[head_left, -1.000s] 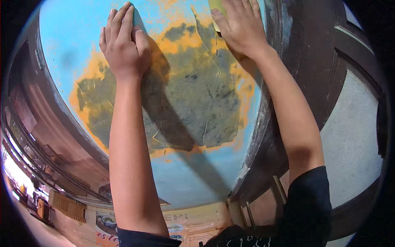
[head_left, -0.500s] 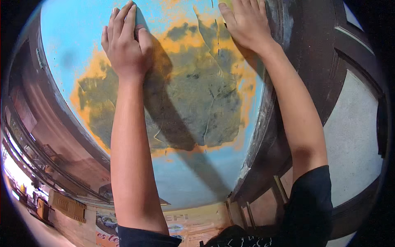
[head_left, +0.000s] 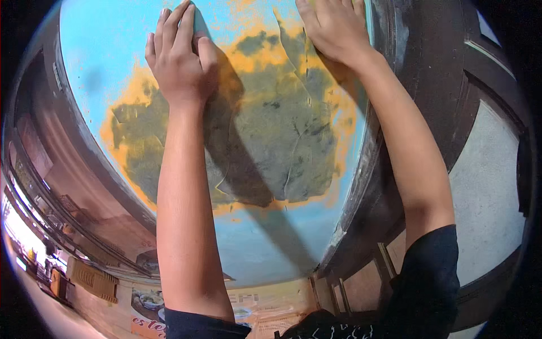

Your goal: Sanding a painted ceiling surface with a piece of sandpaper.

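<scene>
A blue wall (head_left: 101,68) fills the upper middle, with a large bare patch (head_left: 282,135) of grey-green rimmed in orange. My left hand (head_left: 179,59) lies flat against the wall at the patch's upper left, fingers together. A dark flat pad (head_left: 199,21) shows just past the index finger, pressed under the hand. My right hand (head_left: 334,27) rests on the wall at the patch's upper right. Its fingertips run off the top edge, so what it holds is hidden. Both forearms reach up from the lower edge and cast shadows across the patch.
A dark wooden frame (head_left: 429,73) runs down the right side of the blue wall, with a pale panel (head_left: 491,192) beyond it. A brown curved ledge (head_left: 62,186) borders the wall on the left. Posters (head_left: 147,308) and distant lights lie along the lower left.
Both hands have slid slightly up the wall. The right hand's fingers, and a yellowish thing seen under them earlier, have passed out of the top of the picture.
</scene>
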Available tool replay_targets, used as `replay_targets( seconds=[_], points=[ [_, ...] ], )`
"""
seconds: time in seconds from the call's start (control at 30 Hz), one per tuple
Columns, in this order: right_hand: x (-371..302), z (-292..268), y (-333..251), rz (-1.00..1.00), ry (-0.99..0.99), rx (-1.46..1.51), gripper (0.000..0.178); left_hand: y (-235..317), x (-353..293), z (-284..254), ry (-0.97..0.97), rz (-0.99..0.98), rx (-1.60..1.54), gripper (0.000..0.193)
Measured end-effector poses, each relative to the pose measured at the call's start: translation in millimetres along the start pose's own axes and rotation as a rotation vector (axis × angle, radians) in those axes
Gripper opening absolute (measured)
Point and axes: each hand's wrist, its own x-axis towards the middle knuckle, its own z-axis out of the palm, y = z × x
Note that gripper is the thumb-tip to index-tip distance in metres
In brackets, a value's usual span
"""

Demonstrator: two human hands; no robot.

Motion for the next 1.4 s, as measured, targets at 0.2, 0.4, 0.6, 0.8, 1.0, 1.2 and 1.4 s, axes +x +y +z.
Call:
replay_targets(
  seconds=[0.2, 0.4, 0.6, 0.8, 1.0, 1.2, 1.4],
  points=[
    [33.0, -2.9, -20.9, 0.023, -0.048, -0.051, 0.072, 2.5, -4.3, 3.8, -0.006, -0.013, -0.017, 0.051],
    [-15.9, 4.4, -53.0, -0.013, -0.106, -0.043, 0.073, 1.4, -3.5, 0.6, -0.002, -0.025, -0.015, 0.051],
    [17.6, -3.0, -69.6, 0.023, -0.074, 0.000, 0.072, 1.6, -5.6, 3.3, 0.001, -0.033, -0.008, 0.052],
    [17.3, 31.7, -74.8, -0.038, 0.084, 0.033, 0.071, 2.1, -5.0, 1.6, -0.027, -0.057, -0.021, 0.053],
    [-6.9, 63.3, -88.8, -0.147, 0.348, -0.162, 0.069, 4.1, -4.9, 1.4, -0.020, -0.051, -0.054, 0.055],
    [38.0, -7.0, -122.9, -0.024, -0.138, 0.098, 0.066, -1.0, -5.9, 0.4, -0.048, -0.088, -0.082, 0.057],
    [-10.5, 43.2, -143.1, -0.013, 0.139, -0.492, 0.070, -1.3, -3.0, 0.6, -0.025, -0.142, -0.230, 0.056]
  ],
)
